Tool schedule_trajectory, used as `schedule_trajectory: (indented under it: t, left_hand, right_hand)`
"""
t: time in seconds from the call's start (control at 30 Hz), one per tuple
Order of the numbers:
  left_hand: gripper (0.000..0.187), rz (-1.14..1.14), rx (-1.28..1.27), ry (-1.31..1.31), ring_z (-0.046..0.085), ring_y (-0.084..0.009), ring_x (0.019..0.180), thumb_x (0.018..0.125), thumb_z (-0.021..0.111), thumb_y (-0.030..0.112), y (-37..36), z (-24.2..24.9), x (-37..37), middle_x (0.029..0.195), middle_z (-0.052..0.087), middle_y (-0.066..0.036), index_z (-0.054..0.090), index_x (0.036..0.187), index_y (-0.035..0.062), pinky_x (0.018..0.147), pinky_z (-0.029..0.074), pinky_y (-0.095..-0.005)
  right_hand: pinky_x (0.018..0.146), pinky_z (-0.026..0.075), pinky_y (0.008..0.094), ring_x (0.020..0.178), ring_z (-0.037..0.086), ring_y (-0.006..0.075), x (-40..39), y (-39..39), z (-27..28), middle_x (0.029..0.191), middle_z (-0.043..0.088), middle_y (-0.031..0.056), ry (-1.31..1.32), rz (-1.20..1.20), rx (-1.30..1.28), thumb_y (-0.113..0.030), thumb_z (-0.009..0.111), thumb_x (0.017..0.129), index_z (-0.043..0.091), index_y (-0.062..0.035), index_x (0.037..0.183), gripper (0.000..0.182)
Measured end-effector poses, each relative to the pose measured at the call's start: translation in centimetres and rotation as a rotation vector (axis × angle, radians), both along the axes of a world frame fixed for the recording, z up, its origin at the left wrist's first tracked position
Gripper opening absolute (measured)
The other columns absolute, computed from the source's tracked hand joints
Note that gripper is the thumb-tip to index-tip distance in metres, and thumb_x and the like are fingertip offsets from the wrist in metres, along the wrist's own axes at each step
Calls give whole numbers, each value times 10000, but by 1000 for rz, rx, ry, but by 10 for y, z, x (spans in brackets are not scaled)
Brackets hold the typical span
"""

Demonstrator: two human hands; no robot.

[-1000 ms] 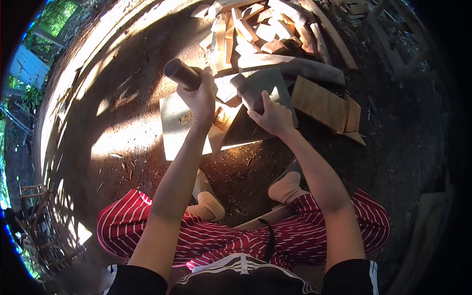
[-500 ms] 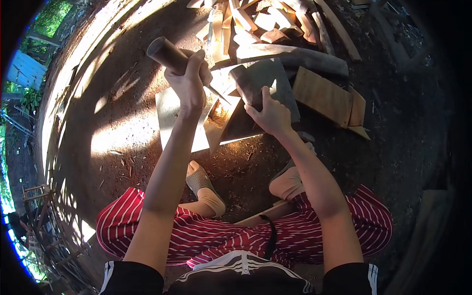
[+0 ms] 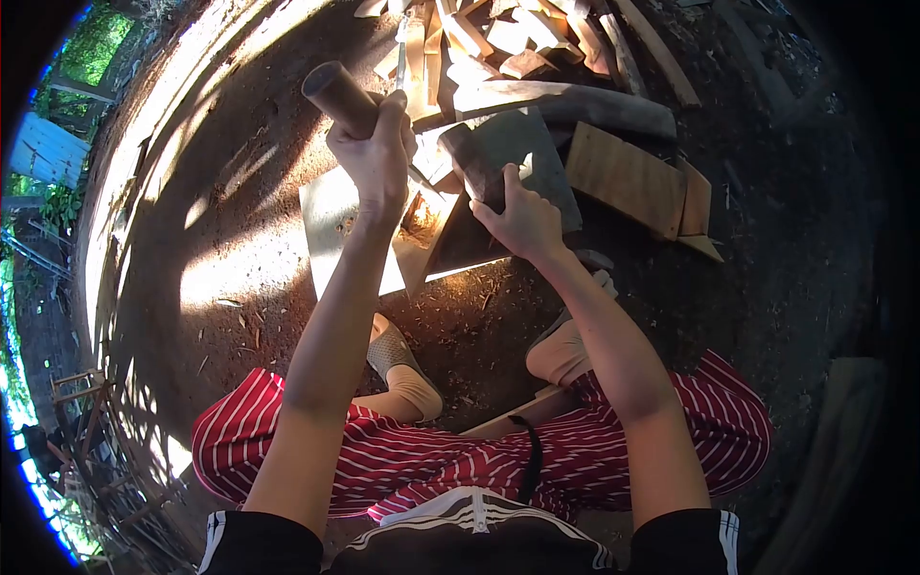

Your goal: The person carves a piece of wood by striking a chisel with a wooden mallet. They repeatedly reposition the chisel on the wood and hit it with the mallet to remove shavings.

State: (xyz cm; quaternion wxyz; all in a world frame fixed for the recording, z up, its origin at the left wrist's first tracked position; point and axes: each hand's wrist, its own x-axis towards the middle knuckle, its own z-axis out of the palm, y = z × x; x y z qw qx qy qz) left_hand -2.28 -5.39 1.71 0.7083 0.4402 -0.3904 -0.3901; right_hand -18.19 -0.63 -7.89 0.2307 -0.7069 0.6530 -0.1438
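My left hand (image 3: 374, 158) is closed around the thick, round wooden handle (image 3: 340, 101) of a chisel. The chisel's thin metal blade (image 3: 422, 180) slants down to the right, its tip over a piece of wood (image 3: 414, 259) with a rough hollow (image 3: 419, 220) in it. That piece lies on a flat board (image 3: 331, 213), partly sunlit. Across from it, my right hand (image 3: 525, 218) grips the near end of a dark wooden block (image 3: 471, 165), held close to the right of the blade. My fingers hide part of the handle and of the block.
Split wood pieces (image 3: 460, 34) are heaped beyond the board, with a curved log (image 3: 575, 103) in front of them. To the right lie a flat plank (image 3: 623, 182) and smaller offcuts (image 3: 696, 196). Shavings are scattered on the dirt ground (image 3: 470, 326) near my feet (image 3: 393, 359).
My left hand and the chisel have shifted slightly to the right. My right hand has moved a little left with the dark wooden block.
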Motion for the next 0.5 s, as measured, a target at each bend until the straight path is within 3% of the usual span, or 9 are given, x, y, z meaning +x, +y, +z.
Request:
schedule_trajectory:
  t: [0.37, 0.5]
  left_hand:
    - [125, 19, -15, 0, 367, -76, 347, 798, 622, 10, -2, -8, -2, 493, 444, -13, 509, 757, 46, 330, 270, -236]
    - [135, 14, -26, -197, 433, -38, 440, 771, 649, 31, -7, -23, -8, 586, 505, 21, 520, 746, 62, 399, 337, -211]
  right_hand:
    - [665, 538, 496, 739, 681, 402, 2, 1, -1, 758, 671, 220, 3, -8, -8, -488, 618, 808, 428, -41, 1138, 588]
    - [668, 538, 492, 748, 682, 402, 2, 0, 2, 783, 674, 229, 12, 6, 17, -494, 610, 813, 423, -37, 1165, 607]
